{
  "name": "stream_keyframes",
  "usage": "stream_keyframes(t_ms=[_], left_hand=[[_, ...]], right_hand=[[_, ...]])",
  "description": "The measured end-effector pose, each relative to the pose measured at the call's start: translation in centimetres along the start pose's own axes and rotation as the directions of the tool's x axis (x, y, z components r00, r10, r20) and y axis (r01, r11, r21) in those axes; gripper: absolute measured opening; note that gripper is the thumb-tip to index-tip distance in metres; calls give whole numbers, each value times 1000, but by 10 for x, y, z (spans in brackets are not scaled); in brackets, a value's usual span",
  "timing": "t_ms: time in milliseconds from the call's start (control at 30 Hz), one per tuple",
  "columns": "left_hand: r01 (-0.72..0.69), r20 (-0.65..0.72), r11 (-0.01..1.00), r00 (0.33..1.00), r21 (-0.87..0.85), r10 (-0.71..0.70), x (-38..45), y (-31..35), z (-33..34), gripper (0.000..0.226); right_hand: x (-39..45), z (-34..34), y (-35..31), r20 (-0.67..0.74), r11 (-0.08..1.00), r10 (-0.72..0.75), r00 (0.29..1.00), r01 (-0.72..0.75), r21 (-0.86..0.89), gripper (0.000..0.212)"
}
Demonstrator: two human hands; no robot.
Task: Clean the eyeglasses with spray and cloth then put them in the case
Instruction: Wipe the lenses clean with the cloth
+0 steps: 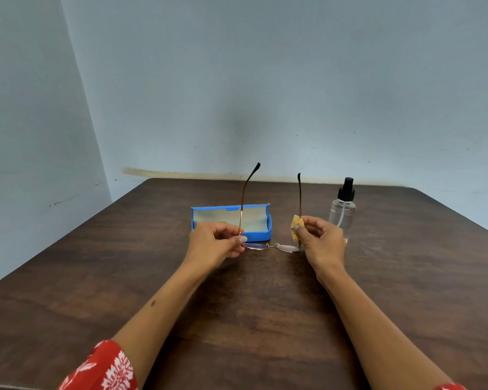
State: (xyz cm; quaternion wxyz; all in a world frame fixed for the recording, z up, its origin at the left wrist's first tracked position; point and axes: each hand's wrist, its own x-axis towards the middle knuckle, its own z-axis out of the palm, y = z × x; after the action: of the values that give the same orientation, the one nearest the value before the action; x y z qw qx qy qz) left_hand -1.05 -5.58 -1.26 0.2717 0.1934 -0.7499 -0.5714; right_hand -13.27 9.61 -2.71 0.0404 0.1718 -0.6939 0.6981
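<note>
A pair of thin gold-rimmed eyeglasses [271,246] is held just above a dark wooden table [96,277], lenses facing down and both temple arms standing upright, unfolded. The left hand [217,242] pinches the left temple near its hinge between thumb and forefinger; the right hand [320,237] is closed on the right temple with a small yellow cloth [296,228] bunched under its fingers. Both forearms reach forward from the near edge, hands well apart at either end of the frame. The wiping step appears to be under way or close to finished; the next move would call for folding both temples inward before the glasses can lie in the open blue case [231,220], which waits just beyond the left hand. A clear spray bottle [343,209] stands upright behind the right hand.
</note>
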Motion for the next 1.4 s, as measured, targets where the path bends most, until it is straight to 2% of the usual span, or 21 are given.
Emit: stream_keyframes(t_ms=[167,333,500,700,967,1200,1400], left_hand=[[-5,-59,998,998,68,9,-4,-6,3,16],[-84,-83,980,991,181,101,-8,-5,9,12],[-100,-77,983,991,152,113,-10,-2,12,4],[-105,-53,988,992,113,112,-13,-2,14,5],[-69,-97,998,993,4,69,-11,-7,12,9],[-73,-76,997,994,23,75,-13,-4,12,8],[-76,-94,997,993,9,77,-11,-6,11,10]], right_hand=[[1,1,2,-6,998,-41,999,40,-52,8],[1,1,1,-38,994,-77,996,74,-85,11],[0,1,-7,-147,984,-160,976,146,-101,16],[1,-1,-20,-265,975,-223,938,217,-52,19],[-4,0,-9,-177,982,-157,972,135,-132,20],[7,-4,-31,-266,974,-223,938,203,-101,20],[2,-3,-17,-157,974,-124,980,91,-206,12]])
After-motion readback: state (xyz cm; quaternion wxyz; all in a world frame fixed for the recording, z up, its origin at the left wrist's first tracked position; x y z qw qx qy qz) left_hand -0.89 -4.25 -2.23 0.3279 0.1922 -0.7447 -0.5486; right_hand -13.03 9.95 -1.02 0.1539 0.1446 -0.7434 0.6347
